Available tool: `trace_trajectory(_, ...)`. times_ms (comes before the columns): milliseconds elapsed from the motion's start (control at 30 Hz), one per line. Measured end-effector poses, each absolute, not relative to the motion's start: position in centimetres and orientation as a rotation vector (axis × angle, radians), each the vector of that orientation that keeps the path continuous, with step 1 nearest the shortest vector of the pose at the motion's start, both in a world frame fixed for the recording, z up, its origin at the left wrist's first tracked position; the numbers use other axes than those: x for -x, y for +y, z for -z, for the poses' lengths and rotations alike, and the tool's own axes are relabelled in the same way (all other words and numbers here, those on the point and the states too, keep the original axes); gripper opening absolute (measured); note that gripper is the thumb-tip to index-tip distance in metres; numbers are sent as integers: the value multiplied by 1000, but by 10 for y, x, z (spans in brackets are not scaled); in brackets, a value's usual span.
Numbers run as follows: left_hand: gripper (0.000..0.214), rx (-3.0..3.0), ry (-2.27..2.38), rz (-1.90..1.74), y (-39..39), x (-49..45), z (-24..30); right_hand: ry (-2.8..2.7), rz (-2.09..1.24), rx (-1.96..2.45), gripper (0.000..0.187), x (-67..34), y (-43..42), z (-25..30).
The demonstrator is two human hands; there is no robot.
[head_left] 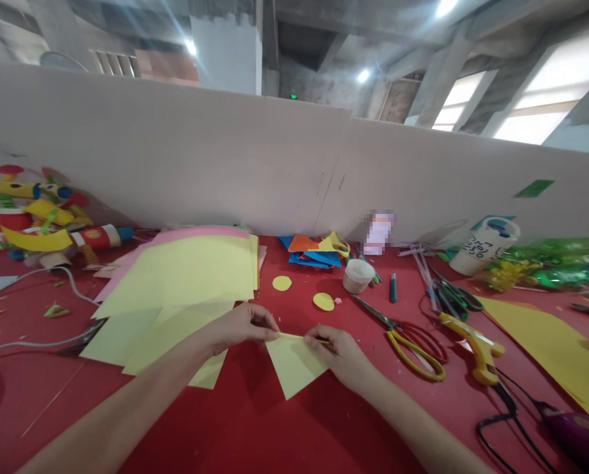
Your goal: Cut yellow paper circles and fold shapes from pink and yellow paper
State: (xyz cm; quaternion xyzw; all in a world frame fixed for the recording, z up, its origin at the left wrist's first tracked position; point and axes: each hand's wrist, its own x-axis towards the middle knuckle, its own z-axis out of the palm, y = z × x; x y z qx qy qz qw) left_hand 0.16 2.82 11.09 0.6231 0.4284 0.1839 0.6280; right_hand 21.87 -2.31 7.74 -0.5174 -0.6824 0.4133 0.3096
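Observation:
A small pale yellow paper piece lies on the red table, hanging down from its top edge. My left hand pinches that top edge at its left end, fingers closed. My right hand pinches the same edge at its right end, fingers closed too. Both forearms reach in from the bottom of the view.
A stack of yellow and pink sheets lies left of my hands. Two yellow paper circles, a small white cup, yellow-handled scissors, a yellow glue gun with cable, and a large yellow sheet lie right. Craft models stand far left.

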Motion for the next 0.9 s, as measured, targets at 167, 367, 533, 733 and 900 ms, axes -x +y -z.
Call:
trace_trajectory(167,10,-1475,998,-404,30,0,-109,-1810,-1033,1383,24,-219,-24,-77)
trace_trajectory(367,12,-1510,988,-387,30,1,-106,-1876,-876,1357,12,-218,-25,-81)
trace_trajectory(533,9,-1504,980,-388,30,-1,-104,-1938,-833,1337,12,-217,-27,-82)
trace_trajectory(733,9,-1462,930,-347,31,0,-102,-1945,-796,1311,9,-217,-27,-80)
trace_trajectory(900,13,-1459,903,-233,32,5,-104,-1931,-815,1276,9,-215,-28,-80)
